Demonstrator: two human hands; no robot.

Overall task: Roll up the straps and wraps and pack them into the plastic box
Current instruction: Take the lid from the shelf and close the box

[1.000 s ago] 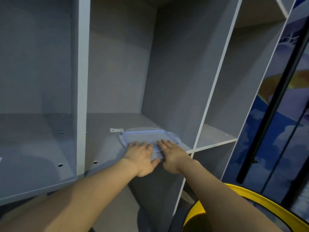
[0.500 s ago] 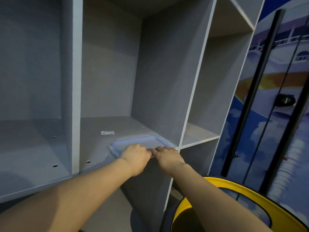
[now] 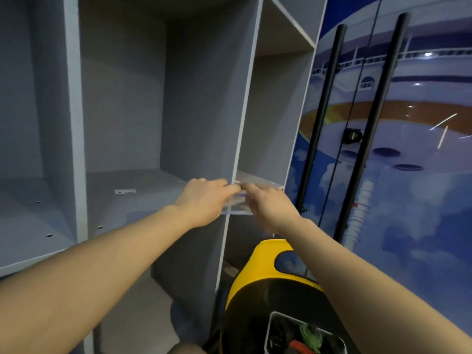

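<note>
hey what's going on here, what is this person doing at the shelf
A person is standing at a grey shelf unit, holding a clear plastic lid at the front edge of a shelf with both hands. The left hand and the right hand grip it from either side. Lower down, a clear plastic box holding rolled green and red straps rests open on a yellow and black seat, so the lid looks meant for that box.

Open shelf bay (image 3: 132,200) left of the hands — divider panel (image 3: 240,139) rightward

One head-worn view (wide-angle) looks forward and down, close to a grey shelf unit (image 3: 158,190).
</note>
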